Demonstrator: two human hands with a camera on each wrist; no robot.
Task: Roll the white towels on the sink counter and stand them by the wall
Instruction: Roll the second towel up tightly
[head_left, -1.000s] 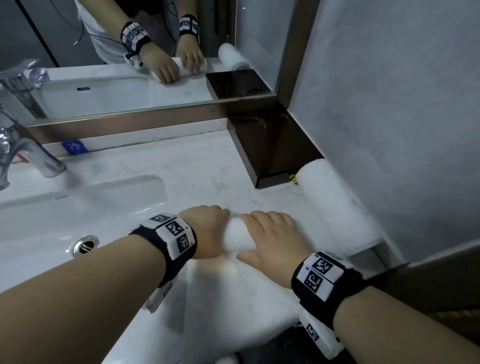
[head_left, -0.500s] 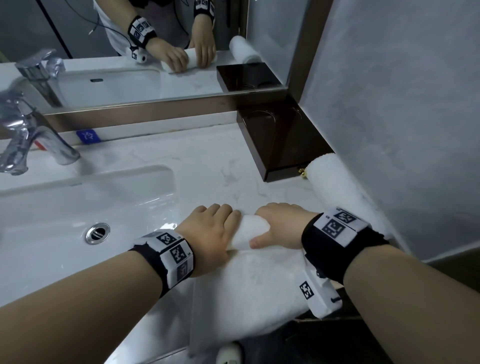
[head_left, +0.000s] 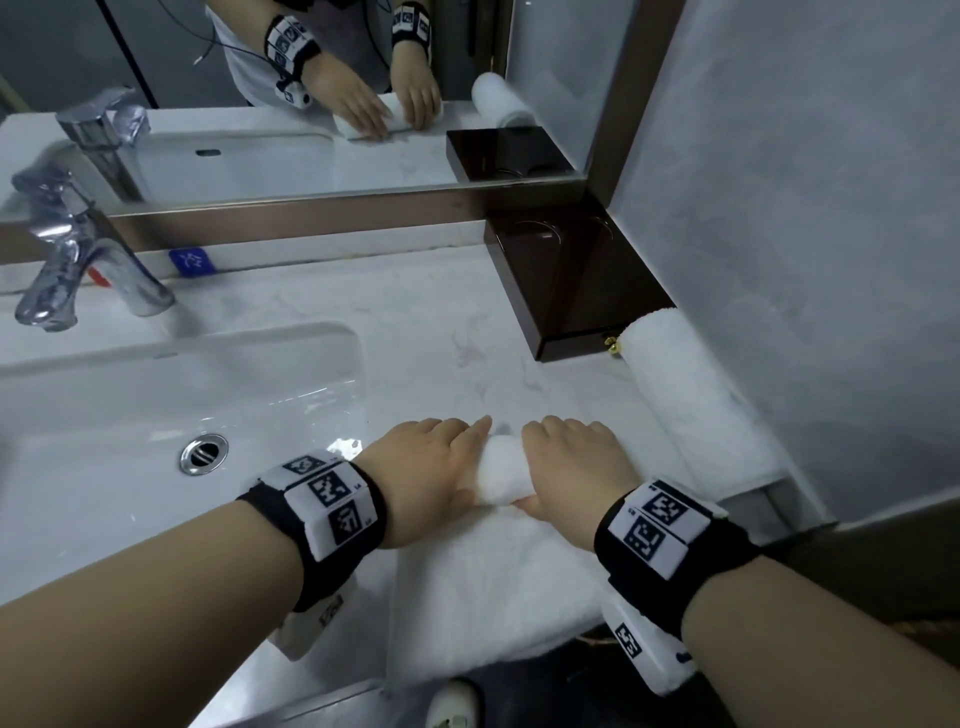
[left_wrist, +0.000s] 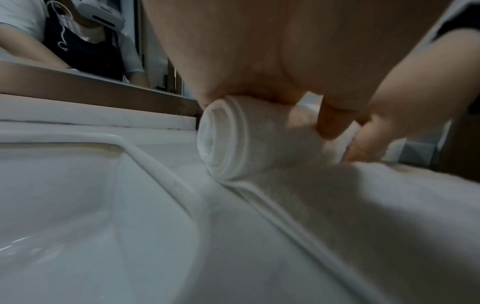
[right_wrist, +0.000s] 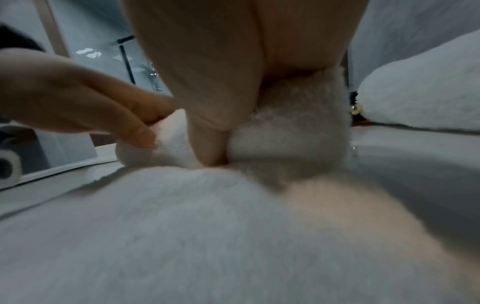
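A white towel (head_left: 493, 597) lies flat at the counter's front edge, its far end wound into a tight roll (head_left: 500, 472). My left hand (head_left: 431, 467) covers the roll's left end, fingers curled over the top and thumb on the near side. My right hand (head_left: 571, 467) holds the right end the same way. The left wrist view shows the roll's spiral end (left_wrist: 226, 139) under my palm. In the right wrist view my thumb (right_wrist: 207, 144) digs into the roll (right_wrist: 291, 123). A finished rolled towel (head_left: 685, 405) lies on its side along the right wall.
The sink basin (head_left: 156, 415) with its drain (head_left: 203, 452) is just left of my hands, and a chrome faucet (head_left: 78, 260) stands behind it. A dark brown tray (head_left: 571, 291) fills the back right corner under the mirror (head_left: 311, 104). The grey wall (head_left: 805, 234) is close on the right.
Both hands have worked the roll toward me, and it is thicker than a second ago. The fingers curled in, then reached over its top again. The other towel stayed put.
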